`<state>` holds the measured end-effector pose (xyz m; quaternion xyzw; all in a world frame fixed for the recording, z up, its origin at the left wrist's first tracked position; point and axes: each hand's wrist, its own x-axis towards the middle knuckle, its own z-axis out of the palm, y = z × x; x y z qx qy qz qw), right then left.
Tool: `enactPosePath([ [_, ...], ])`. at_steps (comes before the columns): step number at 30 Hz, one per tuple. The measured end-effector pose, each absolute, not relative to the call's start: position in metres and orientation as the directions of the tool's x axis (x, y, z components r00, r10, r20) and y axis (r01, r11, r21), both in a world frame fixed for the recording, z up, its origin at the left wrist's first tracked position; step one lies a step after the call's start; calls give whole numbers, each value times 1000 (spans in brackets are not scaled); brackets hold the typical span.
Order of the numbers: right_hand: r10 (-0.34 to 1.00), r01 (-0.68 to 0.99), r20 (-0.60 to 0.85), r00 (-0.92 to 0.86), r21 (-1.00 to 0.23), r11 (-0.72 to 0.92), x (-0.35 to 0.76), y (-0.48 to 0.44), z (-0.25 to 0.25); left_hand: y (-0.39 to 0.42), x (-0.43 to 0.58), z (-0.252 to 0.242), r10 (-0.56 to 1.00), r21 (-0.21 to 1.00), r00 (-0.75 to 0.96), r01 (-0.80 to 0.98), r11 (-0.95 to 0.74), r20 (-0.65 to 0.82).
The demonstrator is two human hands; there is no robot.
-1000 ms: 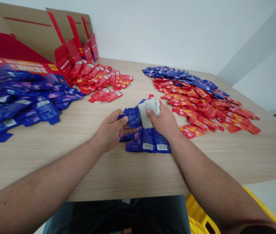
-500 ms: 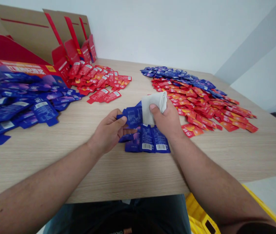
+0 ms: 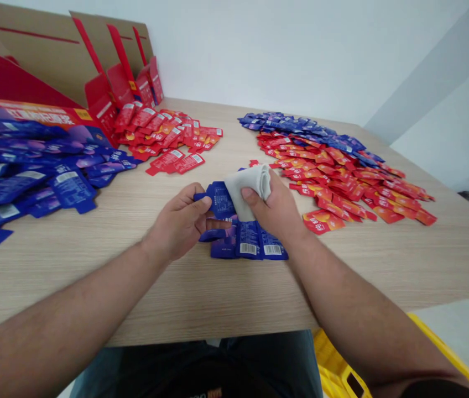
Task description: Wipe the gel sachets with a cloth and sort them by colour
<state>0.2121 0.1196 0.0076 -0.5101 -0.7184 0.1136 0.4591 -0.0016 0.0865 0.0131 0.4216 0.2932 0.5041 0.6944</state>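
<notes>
My left hand [image 3: 182, 221] pinches the spout end of a blue pouch [image 3: 221, 200] between thumb and fingers, with its lower fingers resting over other blue pouches. In my right hand [image 3: 274, 204] is a folded whitish cloth [image 3: 245, 185], which lies against the right part of that held pouch. Below the cloth, several blue pouches [image 3: 249, 243] lie side by side on the table, two of them with barcodes showing.
Blue pouches [image 3: 47, 171] are heaped at the left, by a red printed carton [image 3: 31, 83]. Red pouches [image 3: 163, 130] lie behind. A red pile [image 3: 334, 171] and a blue pile [image 3: 301, 127] cover the right back. A yellow crate [image 3: 334, 359] stands below the table's edge.
My right hand and the cloth have moved a little left and down, so the cloth covers more of the held pouch. My left hand keeps its grip.
</notes>
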Motion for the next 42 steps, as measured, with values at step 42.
enactPosePath([
  [42,878,826,455,147,-545,145,225,128,5,121,-172,49,931,979,-360,-201,-22,-53],
])
